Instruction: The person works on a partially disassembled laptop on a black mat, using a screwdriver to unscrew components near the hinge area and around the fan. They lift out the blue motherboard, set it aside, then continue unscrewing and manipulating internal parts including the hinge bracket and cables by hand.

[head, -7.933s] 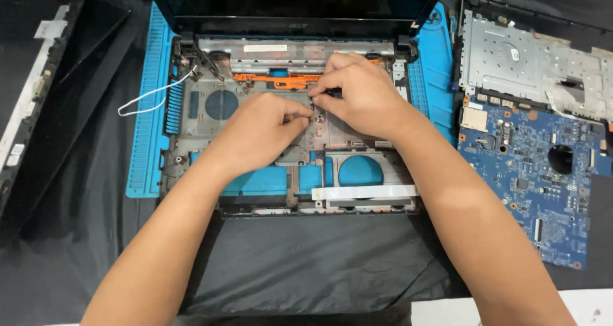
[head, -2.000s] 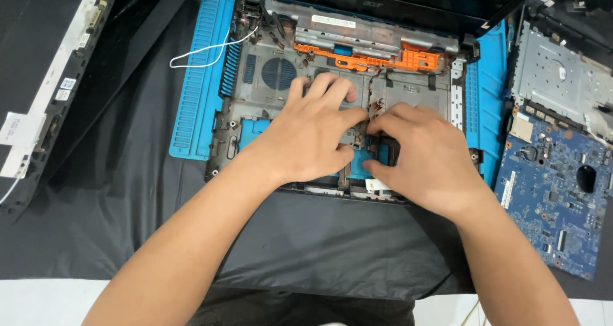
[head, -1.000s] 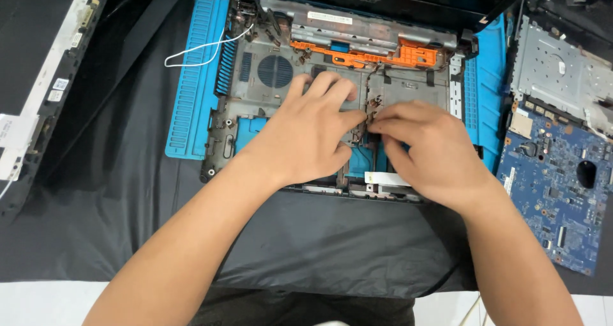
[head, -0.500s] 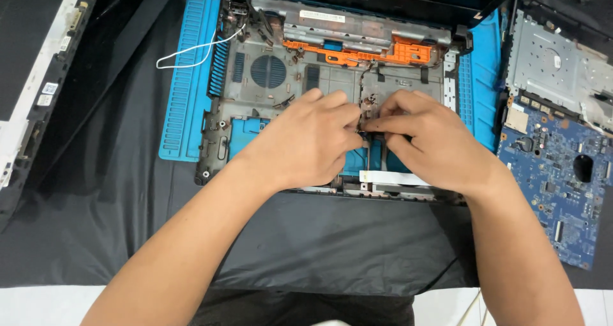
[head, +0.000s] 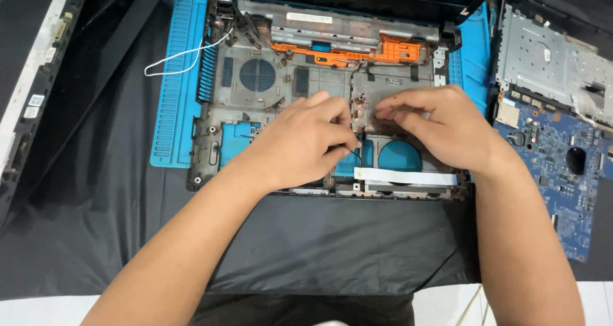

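Fingers of left hand [head: 306,141] and right hand [head: 440,125] pinch together on a thin black wire [head: 352,151] inside the laptop base [head: 255,102]; better to pull gently, avoiding its plastic clips.

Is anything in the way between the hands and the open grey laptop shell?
Nothing visible is. The left hand and right hand already rest on the stripped grey plastic laptop shell, fingertips meeting at its middle around a thin dark wire.
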